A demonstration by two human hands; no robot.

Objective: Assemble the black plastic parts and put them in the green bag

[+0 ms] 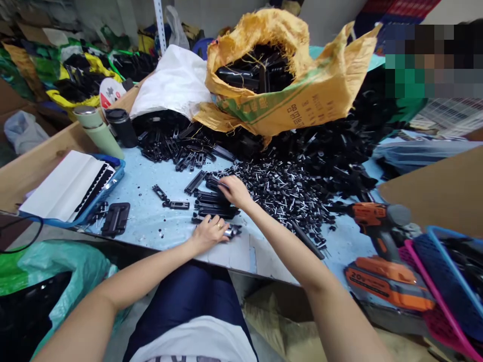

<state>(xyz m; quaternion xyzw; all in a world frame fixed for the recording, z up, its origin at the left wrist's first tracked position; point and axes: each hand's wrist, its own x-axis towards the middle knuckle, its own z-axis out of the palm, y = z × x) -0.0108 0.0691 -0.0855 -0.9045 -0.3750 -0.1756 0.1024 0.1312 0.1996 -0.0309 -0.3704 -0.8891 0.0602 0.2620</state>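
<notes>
A row of long black plastic parts lies side by side on the blue table covering, between my two hands. My right hand is at the far end of the row, its fingers closed on a black plastic part. At the near end, the bent fingers of my left hand grip another black part, with a shiny piece showing beside the fingertips. My palm hides most of it. Two short slotted black pieces lie to the left.
A heap of small black screws or pins spreads to the right, below an orange sack of black parts. A cordless drill stands at the right edge. A blue basket, a green bottle and a black cup are left.
</notes>
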